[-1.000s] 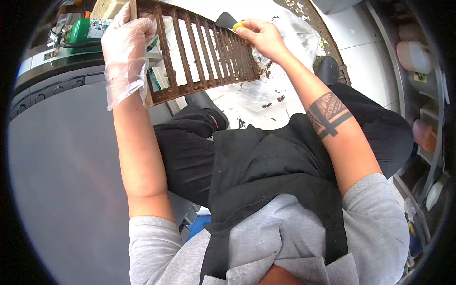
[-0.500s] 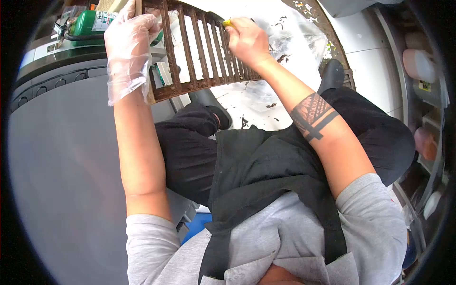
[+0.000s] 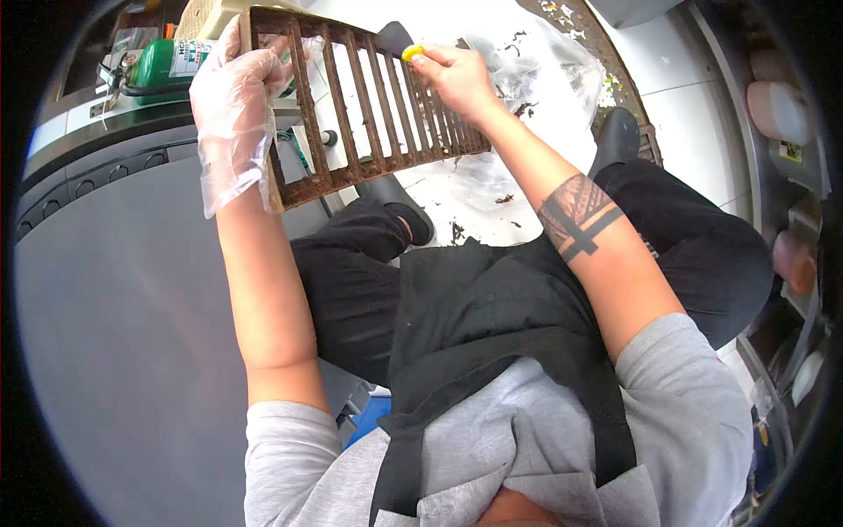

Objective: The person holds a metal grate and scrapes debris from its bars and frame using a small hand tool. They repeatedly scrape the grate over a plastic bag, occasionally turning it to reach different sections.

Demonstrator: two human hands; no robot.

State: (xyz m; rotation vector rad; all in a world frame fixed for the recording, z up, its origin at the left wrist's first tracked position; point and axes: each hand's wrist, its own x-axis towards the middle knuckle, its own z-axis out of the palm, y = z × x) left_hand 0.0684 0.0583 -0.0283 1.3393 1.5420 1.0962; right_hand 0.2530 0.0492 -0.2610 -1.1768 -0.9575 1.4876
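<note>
Left hand point(image 3: 233, 101), gloved, grips grate point(image 3: 338, 178) at left end; right hand point(image 3: 463, 83) pinches scraper point(image 3: 395, 38), blade at grate's far edge.

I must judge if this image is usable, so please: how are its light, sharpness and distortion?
Head view: strong wide-lens bending, black corners; floor pale, nearly washed out; faint sheen on the grey panel; shelving at right dim and soft; grate fairly clear.

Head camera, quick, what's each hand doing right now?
Left hand: closed on one end of the rusty metal grate, in a clear plastic glove.
Right hand: closed on the yellow-handled scraper.
</note>
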